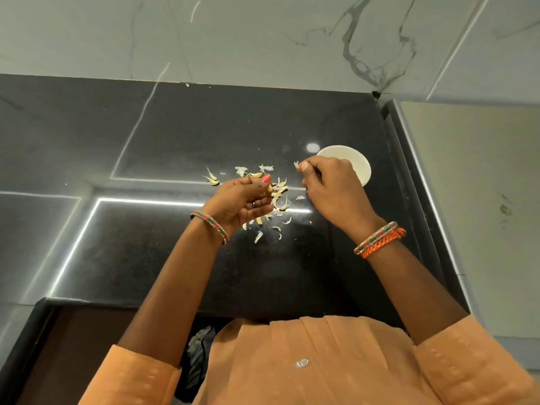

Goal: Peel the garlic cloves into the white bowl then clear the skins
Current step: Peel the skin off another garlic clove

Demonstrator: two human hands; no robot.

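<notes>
A person in an orange tunic stands at a black, polished worktop, both hands raised over a scatter of garlic skins. The right hand pinches a small pale scrap of skin between thumb and forefinger, its other fingers curled in; the hand hangs in front of the white bowl, which sits on the worktop toward its right edge and is partly hidden behind the knuckles. What lies in the bowl cannot be told from this angle. The left hand is turned palm up, fingers curled round what appears to be a garlic clove held at the fingertips, though the piece is small and partly covered. A red-painted nail shows on that hand.

Loose skins and slivers lie between and below the two hands, with a few more pieces set apart to the left. A beaded bangle circles the left wrist; a matching bangle and an orange thread band sit on the right wrist. Behind the worktop rises a wall of grey-veined marble tile.
</notes>
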